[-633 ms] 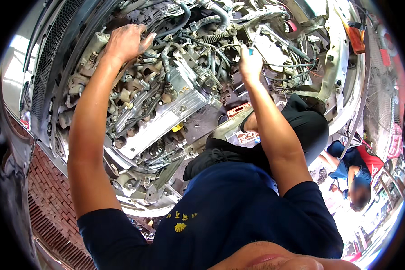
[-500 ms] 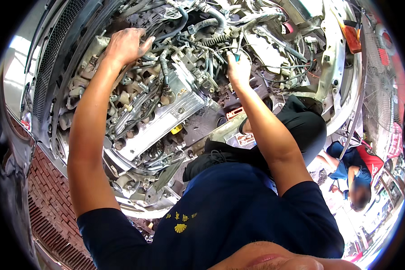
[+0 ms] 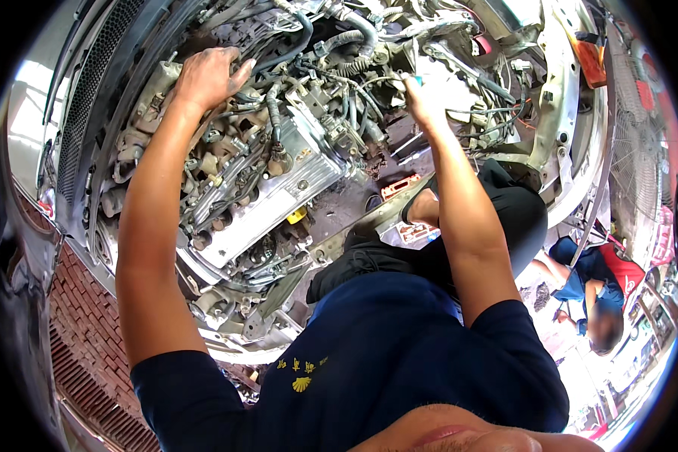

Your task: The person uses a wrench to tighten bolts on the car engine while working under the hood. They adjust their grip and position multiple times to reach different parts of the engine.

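Observation:
I lean over an open engine bay. My left hand (image 3: 212, 78) lies at the far left of the engine (image 3: 271, 203), beside black hoses (image 3: 290, 53). Its thumb stands apart from the fingers, and I see nothing held; the fingertips are partly hidden. Farther right, my right hand (image 3: 423, 102) is closed around a small teal-ended tool (image 3: 418, 80), whose kind I cannot make out. That hand is over the bay beside the engine, near cables and a pale panel (image 3: 448, 83). A ribbed grey hose (image 3: 346, 41) runs between my hands at the far side.
An orange-red tray (image 3: 401, 187) shows low down past the bay, near my leg. The pale car body frame (image 3: 550, 113) borders the right. At the lower right another person (image 3: 595, 290) crouches; a large fan (image 3: 636, 151) stands behind. Brick paving (image 3: 87, 309) lies at left.
My right hand has moved to the right with the teal-ended tool, away from the engine's hoses. My left hand has stayed nearly in place.

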